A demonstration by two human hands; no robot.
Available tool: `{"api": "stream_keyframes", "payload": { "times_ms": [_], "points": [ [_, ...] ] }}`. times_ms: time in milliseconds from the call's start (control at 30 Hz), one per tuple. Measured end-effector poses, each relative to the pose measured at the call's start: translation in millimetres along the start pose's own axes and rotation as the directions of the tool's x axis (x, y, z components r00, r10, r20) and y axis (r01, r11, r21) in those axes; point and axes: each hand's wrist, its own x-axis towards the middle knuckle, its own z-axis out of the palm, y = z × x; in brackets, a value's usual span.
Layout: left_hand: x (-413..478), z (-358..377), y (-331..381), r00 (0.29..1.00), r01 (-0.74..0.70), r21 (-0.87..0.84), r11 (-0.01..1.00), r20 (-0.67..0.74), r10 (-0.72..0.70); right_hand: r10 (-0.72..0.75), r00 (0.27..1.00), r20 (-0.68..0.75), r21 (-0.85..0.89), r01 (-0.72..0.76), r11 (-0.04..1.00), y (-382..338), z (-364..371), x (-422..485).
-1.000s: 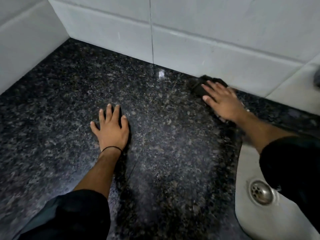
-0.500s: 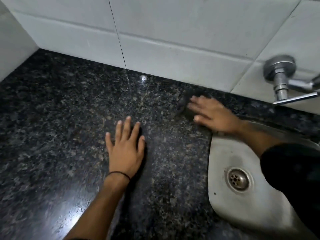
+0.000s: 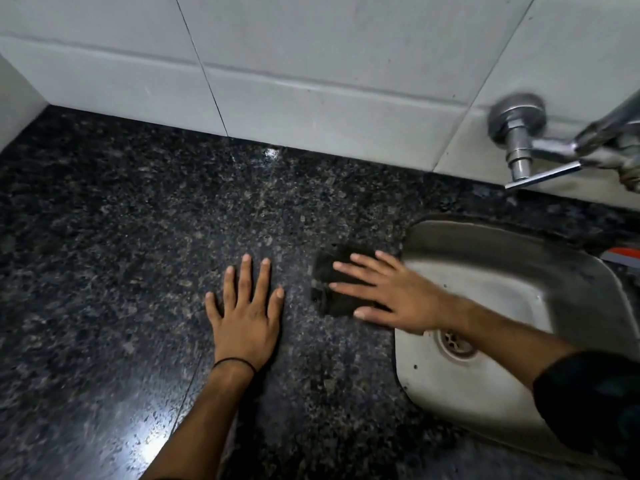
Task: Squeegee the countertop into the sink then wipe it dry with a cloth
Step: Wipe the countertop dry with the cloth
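A dark folded cloth (image 3: 327, 277) lies flat on the black speckled granite countertop (image 3: 121, 254), just left of the steel sink (image 3: 512, 271). My right hand (image 3: 391, 296) presses down on the cloth with flat, spread fingers, its forearm crossing over the sink's drain (image 3: 455, 342). My left hand (image 3: 244, 313) rests palm-down on the counter left of the cloth, fingers apart, holding nothing. A thin black band circles the left wrist. No squeegee is in view.
White wall tiles (image 3: 311, 81) bound the counter at the back and far left. A chrome tap (image 3: 540, 147) juts from the wall above the sink's back edge. Something orange (image 3: 621, 252) shows at the sink's right rim. Light glares off the counter at the front left.
My right hand has slid the cloth from the back wall toward me, along the sink's left edge. The view has shifted right, showing more sink and tap. The left hand stays planted.
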Motion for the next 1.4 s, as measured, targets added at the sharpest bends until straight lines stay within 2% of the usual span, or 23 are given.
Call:
{"api": "stream_keyframes", "payload": {
  "times_ms": [33, 100, 167, 233, 267, 300, 400, 467, 567, 633, 667, 700, 767, 833, 900, 933, 967, 1033, 1133, 1200, 1267, 1333, 1400],
  "points": [
    [0.3, -0.1, 0.2, 1.0, 0.0, -0.001, 1.0, -0.001, 0.0, 0.028, 1.0, -0.001, -0.011, -0.028, 1.0, 16.9, -3.6, 4.8],
    [1.0, -1.4, 0.4, 1.0, 0.0, -0.004, 1.0, -0.001, 0.0, 0.263, 0.964, -0.035, 0.041, -0.262, 0.964, 49.0, -10.2, 25.2],
    [-0.5, -2.1, 1.6, 1.0, -0.001, -0.001, 1.0, 0.002, 0.001, 0.549, 0.834, -0.058, 0.155, -0.536, 0.83, 66.6, -16.6, 51.4],
    [-0.3, -3.5, 1.9, 1.0, 0.001, -0.006, 1.0, 0.018, -0.001, 0.706, 0.707, -0.05, 0.224, -0.681, 0.697, 59.1, -18.3, 74.3],
    [0.4, -4.4, 1.2, 1.0, 0.002, -0.017, 1.0, 0.028, -0.002, 0.719, 0.693, -0.043, 0.23, -0.694, 0.682, 45.3, -16.9, 81.8],
    [1.0, -6.7, 0.1, 0.999, 0.001, -0.042, 0.999, 0.041, 0.001, 0.698, 0.715, -0.046, 0.221, -0.674, 0.705, 25.8, -13.7, 84.8],
    [2.6, -19.0, -7.6, 0.998, -0.026, -0.278, 0.96, 0.056, 0.043, 0.543, 0.833, -0.107, 0.145, -0.527, 0.837, -55.2, 6.3, 66.8],
    [-6.9, -27.5, -19.4, 0.998, -0.06, -0.391, 0.918, -0.011, 0.06, 0.444, 0.885, -0.138, 0.128, -0.428, 0.895, -113.1, 20.4, 38.7],
    [-46.9, -33.2, -38.0, 0.995, -0.074, -0.334, 0.94, -0.087, 0.047, 0.124, 0.991, -0.056, 0.043, -0.122, 0.992, -175.0, 33.5, -20.6],
    [-89.3, -31.4, -44.6, 0.995, -0.087, -0.29, 0.953, -0.062, 0.072, -0.109, 0.994, 0.007, -0.029, 0.109, 0.994, -171.3, 30.9, -56.9],
    [-112.4, -28.9, -46.1, 0.995, -0.099, -0.26, 0.961, -0.035, 0.093, -0.134, 0.991, 0.024, -0.056, 0.135, 0.989, -160.5, 31.4, -67.8],
    [-132.6, -25.2, -46.5, 0.994, -0.112, -0.223, 0.968, -0.01, 0.113, -0.079, 0.997, 0.025, -0.067, 0.081, 0.994, -145.7, 33.3, -72.5],
    [-169.4, -14.6, -48.9, 0.99, -0.13, -0.137, 0.982, 0.038, 0.137, 0.224, 0.974, -0.017, 0.003, -0.224, 0.975, -124.4, 35.4, -72.4],
    [-191.7, 0.6, -54.6, 0.989, -0.118, -0.056, 0.991, 0.077, 0.123, 0.565, 0.823, -0.062, 0.159, -0.55, 0.82, -126.7, 35.5, -59.3],
    [-199.8, 12.3, -58.8, 0.993, -0.101, -0.024, 0.995, 0.062, 0.102, 0.742, 0.665, -0.081, 0.251, -0.707, 0.661, -154.5, 38.0, -38.6],
    [-201.9, 15.1, -60.2, 0.993, -0.107, -0.014, 0.994, 0.038, 0.108, 0.773, 0.628, -0.088, 0.264, -0.734, 0.626, -175.6, 41.5, -31.8],
    [-202.8, 16.8, -61.5, 0.993, -0.118, -0.008, 0.993, 0.019, 0.118, 0.774, 0.625, -0.107, 0.258, -0.734, 0.628, -199.8, 44.7, -29.6],
    [-200.4, 17.8, -63.5, 0.991, -0.135, -0.015, 0.991, 0.014, 0.135, 0.717, 0.68, -0.153, 0.225, -0.682, 0.696, -247.5, 51.8, -39.4],
    [-202.1, 17.9, -65.2, 0.989, -0.147, -0.023, 0.989, 0.016, 0.148, 0.566, 0.813, -0.138, 0.143, -0.549, 0.824, -289.8, 65.9, -87.4],
    [-201.4, 17.1, -65.1, 0.988, -0.15, -0.034, 0.988, 0.029, 0.151, 0.545, 0.829, -0.127, 0.081, -0.539, 0.838, -282.2, 69.2, -127.0],
    [-201.8, 15.8, -65.5, 0.985, -0.16, -0.048, 0.986, 0.052, 0.162, 0.679, 0.725, -0.12, 0.078, -0.675, 0.734, -260.7, 72.1, -164.6],
    [-202.3, 14.2, -65.9, 0.982, -0.172, -0.048, 0.984, 0.072, 0.176, 0.862, 0.499, -0.083, 0.177, -0.844, 0.506, -241.9, 72.2, -190.9],
    [-201.8, 13.0, -65.6, 0.981, -0.173, -0.046, 0.984, 0.086, 0.177, 0.966, 0.249, -0.076, 0.293, -0.92, 0.26, -239.3, 74.2, -191.4]
  ]
}}
